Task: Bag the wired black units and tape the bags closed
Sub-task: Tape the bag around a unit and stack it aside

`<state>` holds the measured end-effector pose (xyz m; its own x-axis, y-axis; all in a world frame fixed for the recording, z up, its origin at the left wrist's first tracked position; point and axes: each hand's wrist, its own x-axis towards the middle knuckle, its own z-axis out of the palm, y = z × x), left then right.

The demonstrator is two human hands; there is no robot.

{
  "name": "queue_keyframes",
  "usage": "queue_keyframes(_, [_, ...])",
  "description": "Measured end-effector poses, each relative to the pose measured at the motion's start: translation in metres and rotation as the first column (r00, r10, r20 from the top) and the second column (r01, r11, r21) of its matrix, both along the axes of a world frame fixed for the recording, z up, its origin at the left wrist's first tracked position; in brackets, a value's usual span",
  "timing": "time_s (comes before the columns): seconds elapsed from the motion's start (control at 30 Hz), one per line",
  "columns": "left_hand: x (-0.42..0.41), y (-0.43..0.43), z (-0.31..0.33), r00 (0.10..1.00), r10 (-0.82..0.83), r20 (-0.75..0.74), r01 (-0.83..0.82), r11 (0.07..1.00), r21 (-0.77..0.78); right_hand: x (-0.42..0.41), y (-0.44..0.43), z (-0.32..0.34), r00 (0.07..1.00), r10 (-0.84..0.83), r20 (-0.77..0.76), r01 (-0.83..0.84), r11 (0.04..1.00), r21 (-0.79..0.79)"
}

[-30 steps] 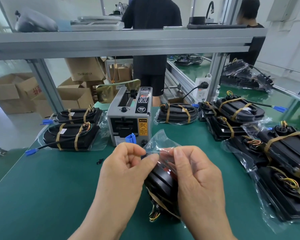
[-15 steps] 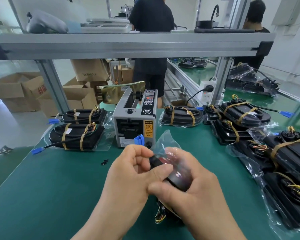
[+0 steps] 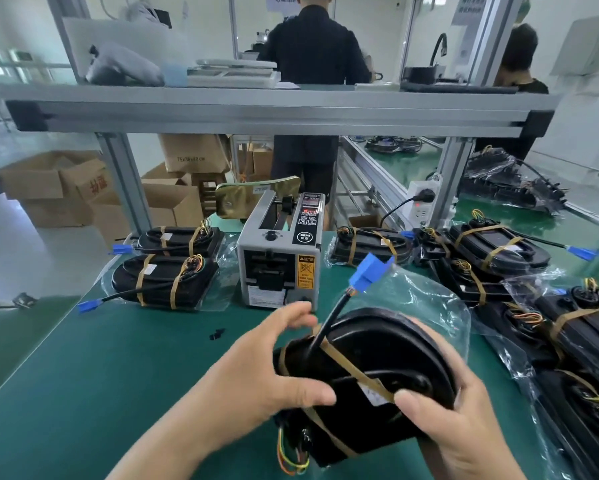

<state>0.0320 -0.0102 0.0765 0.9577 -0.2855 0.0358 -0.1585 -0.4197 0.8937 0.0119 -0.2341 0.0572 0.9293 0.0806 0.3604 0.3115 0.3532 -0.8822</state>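
I hold a black oval unit (image 3: 377, 362) tilted up over the green mat, bound with tan tape strips. Its black cable ends in a blue plug (image 3: 369, 273) that sticks up toward the tape dispenser. My left hand (image 3: 270, 368) grips the unit's left edge, thumb laid across the front. Along the right rim my right hand (image 3: 453, 424) grips the unit, its thumb on a white label. A clear plastic bag (image 3: 429, 306) hangs loose behind the unit's upper right. Coloured wires (image 3: 291, 455) dangle below.
A grey tape dispenser (image 3: 279, 261) stands at the middle of the bench (image 3: 83, 375). Two bagged units (image 3: 166, 278) lie at its left, several more (image 3: 498, 251) at the right. A small black part (image 3: 217, 334) lies on the mat. Two people stand behind the shelf frame.
The unit has turned up to show its broad face, and the plug now points up. Both hands moved from pinching the bag's mouth to gripping the unit's edges.
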Motion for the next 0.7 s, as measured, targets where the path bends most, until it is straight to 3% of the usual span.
queue_keyframes(0.07, [0.003,-0.002,0.003,0.995,-0.084,-0.054,0.081,0.994,-0.072,0.002,-0.001,-0.009,0.999,0.045,-0.021,-0.044,0.998,0.033])
queue_keyframes(0.13, [0.003,-0.001,0.004,0.997,-0.08,-0.018,0.079,0.996,-0.043,0.005,-0.01,-0.012,0.991,0.131,-0.038,-0.132,0.991,-0.032])
queue_keyframes(0.27, [0.005,0.007,0.008,0.986,0.017,0.164,-0.046,0.984,0.173,0.016,-0.033,-0.005,0.954,0.267,-0.137,-0.297,0.902,-0.312])
queue_keyframes(0.37, [0.009,0.006,0.01,0.972,-0.023,0.233,-0.048,0.955,0.294,0.026,-0.029,-0.006,0.934,0.29,-0.207,-0.354,0.82,-0.449])
queue_keyframes(0.5, [0.007,-0.003,0.009,0.913,-0.117,0.391,-0.08,0.888,0.453,0.034,-0.016,-0.017,0.911,0.329,-0.248,-0.404,0.832,-0.381])
queue_keyframes(0.7, [-0.006,-0.032,-0.011,0.671,-0.169,0.722,-0.129,0.932,0.338,0.039,-0.013,-0.03,0.903,0.334,-0.269,-0.405,0.872,-0.274])
